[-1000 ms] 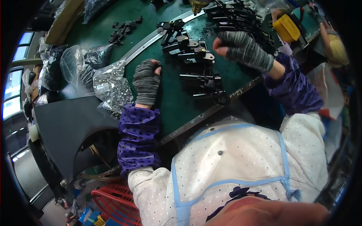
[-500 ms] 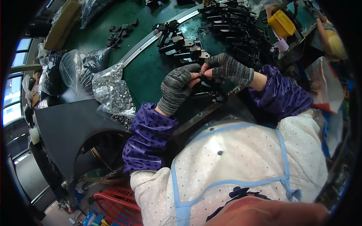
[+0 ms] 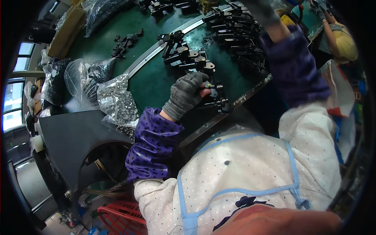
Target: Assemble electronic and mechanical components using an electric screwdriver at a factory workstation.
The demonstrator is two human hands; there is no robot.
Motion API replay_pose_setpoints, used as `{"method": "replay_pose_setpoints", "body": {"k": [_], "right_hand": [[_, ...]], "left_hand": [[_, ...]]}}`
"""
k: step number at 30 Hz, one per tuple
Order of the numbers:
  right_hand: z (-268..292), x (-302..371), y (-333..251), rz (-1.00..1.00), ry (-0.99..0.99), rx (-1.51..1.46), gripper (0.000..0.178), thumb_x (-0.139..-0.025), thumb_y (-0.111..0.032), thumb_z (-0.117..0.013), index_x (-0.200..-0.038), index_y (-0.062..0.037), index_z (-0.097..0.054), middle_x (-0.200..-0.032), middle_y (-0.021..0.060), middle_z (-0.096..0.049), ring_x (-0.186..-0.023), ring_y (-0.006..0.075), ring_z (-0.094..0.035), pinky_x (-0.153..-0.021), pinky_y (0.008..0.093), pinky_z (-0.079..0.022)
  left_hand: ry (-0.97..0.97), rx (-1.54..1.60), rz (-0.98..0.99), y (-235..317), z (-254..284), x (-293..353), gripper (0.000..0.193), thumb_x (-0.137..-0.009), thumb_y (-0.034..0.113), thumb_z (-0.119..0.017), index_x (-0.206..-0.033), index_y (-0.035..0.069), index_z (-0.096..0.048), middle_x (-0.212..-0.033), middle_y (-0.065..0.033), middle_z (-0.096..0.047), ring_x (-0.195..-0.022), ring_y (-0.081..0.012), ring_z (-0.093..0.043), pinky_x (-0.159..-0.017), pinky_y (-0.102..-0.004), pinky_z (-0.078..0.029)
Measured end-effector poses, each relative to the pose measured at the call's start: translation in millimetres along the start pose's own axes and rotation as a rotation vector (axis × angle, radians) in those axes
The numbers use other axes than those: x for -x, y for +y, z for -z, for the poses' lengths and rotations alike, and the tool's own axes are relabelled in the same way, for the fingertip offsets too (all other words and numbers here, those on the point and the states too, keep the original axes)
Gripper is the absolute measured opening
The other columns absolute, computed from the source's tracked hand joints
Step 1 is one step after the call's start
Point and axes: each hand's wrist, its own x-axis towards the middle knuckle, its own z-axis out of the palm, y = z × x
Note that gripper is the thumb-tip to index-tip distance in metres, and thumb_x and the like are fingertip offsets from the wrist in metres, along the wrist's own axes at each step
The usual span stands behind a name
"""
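My left hand (image 3: 187,95), in a grey fingerless glove, is closed at a black hinge-like metal part (image 3: 214,94) near the table's front edge. Its thumb and fingertips press against the side of that part. Just beyond lie several similar black parts (image 3: 190,56) with shiny metal tabs, lined up in a row. My right hand (image 3: 260,11) is stretched far forward at the top edge, above the far end of a larger group of black parts (image 3: 235,33). Motion smears it, and its fingers are out of sight.
A metal strip (image 3: 147,55) crosses the green table (image 3: 156,78). On the left lie a clear bag of small metal pieces (image 3: 116,96), dark bags (image 3: 53,80) and loose black pieces (image 3: 125,43). A red basket (image 3: 121,217) stands below. Another person (image 3: 342,43) works at far right.
My right hand has left the part beside my left hand and swung forward to the top edge. My left hand has stayed by the part, shifting slightly down.
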Motion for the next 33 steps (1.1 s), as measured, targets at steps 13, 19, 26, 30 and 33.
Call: {"method": "replay_pose_setpoints", "body": {"k": [13,19,26,30,33], "right_hand": [[-32,83,41,-0.194,-0.461,-0.678,0.054,-0.072,-0.029,-0.068,-0.108,-0.002,-0.039,-0.099,0.0129,-0.051,-0.086,0.026,-0.06,-0.068,0.0344,-0.052],[-37,89,27,-0.293,-0.409,-0.667,0.056,-0.067,-0.028,-0.069,-0.105,-0.0022,-0.038,-0.094,0.0111,-0.048,-0.08,0.0259,-0.06,-0.068,0.0373,-0.054],[-37,98,33,-0.291,-0.346,-0.615,0.056,-0.066,-0.028,-0.069,-0.105,-0.0017,-0.039,-0.093,0.0104,-0.047,-0.082,0.0209,-0.056,-0.069,0.0364,-0.054],[-38,97,31,-0.241,-0.284,-0.567,0.056,-0.066,-0.028,-0.069,-0.105,-0.001,-0.04,-0.094,0.0096,-0.045,-0.084,0.0201,-0.055,-0.07,0.0355,-0.054],[-38,99,30,-0.296,-0.263,-0.602,0.057,-0.065,-0.028,-0.069,-0.105,-0.0002,-0.04,-0.096,0.0085,-0.043,-0.087,0.0185,-0.052,-0.07,0.0341,-0.053]], "left_hand": [[0.307,0.083,-0.042,-3,-25,6,0.023,-0.065,0.003,-0.069,-0.086,0.005,-0.058,-0.083,-0.0102,-0.061,-0.073,-0.0259,-0.061,-0.065,-0.0313,-0.048],[0.311,0.065,-0.051,-2,-26,6,0.02,-0.065,0.002,-0.071,-0.079,0.004,-0.056,-0.083,-0.0109,-0.062,-0.071,-0.0248,-0.061,-0.064,-0.0293,-0.048],[0.307,0.051,-0.046,-2,-28,7,0.027,-0.067,0.008,-0.069,-0.092,0.005,-0.059,-0.08,-0.0115,-0.06,-0.071,-0.028,-0.059,-0.064,-0.0341,-0.048],[0.315,0.054,-0.049,0,-26,5,0.02,-0.066,0.004,-0.072,-0.078,0.004,-0.056,-0.079,-0.0112,-0.062,-0.07,-0.0244,-0.061,-0.062,-0.0292,-0.048],[0.303,0.034,-0.026,3,-25,5,0.02,-0.066,0.004,-0.072,-0.078,0.004,-0.056,-0.077,-0.0111,-0.061,-0.069,-0.0241,-0.061,-0.061,-0.0292,-0.048]]}}
